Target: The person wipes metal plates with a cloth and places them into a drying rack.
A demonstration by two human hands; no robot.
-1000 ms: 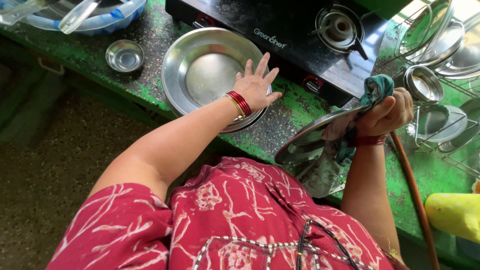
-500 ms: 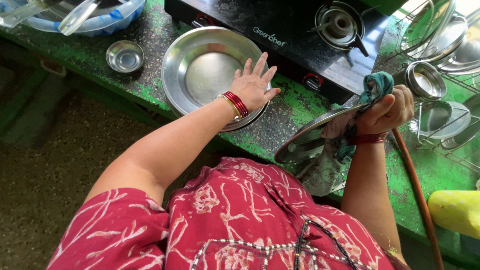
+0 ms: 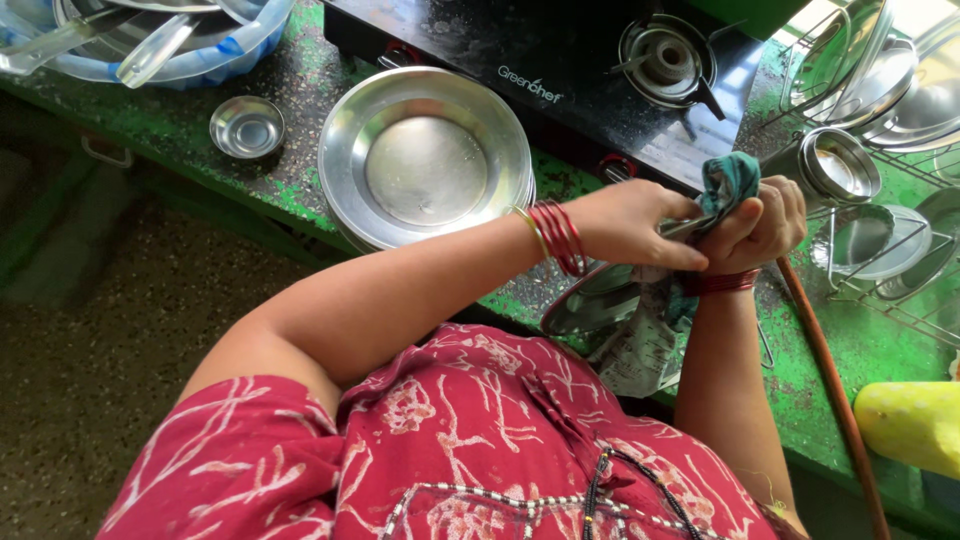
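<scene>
My left hand [image 3: 635, 225], with red bangles at the wrist, grips the upper edge of a tilted steel plate [image 3: 592, 303] held over the counter's front edge. My right hand [image 3: 762, 225] is closed on a green and white cloth [image 3: 640, 340] bunched against the same plate; a teal end of the cloth sticks up above my fingers. The plate is partly hidden by the cloth and my hands. A stack of steel plates [image 3: 425, 155] lies on the green counter just left of my left forearm.
A black gas stove [image 3: 560, 60] with a burner stands behind the plates. A small steel bowl [image 3: 246, 127] and a blue tub of utensils [image 3: 150, 40] are at the left. A wire rack with steel dishes [image 3: 870, 120] is at the right, beside an orange hose [image 3: 830, 390] and a yellow object [image 3: 915, 425].
My left hand has lifted off the stack of plates and moved right, taking hold of the tilted plate that my right hand holds with the cloth.
</scene>
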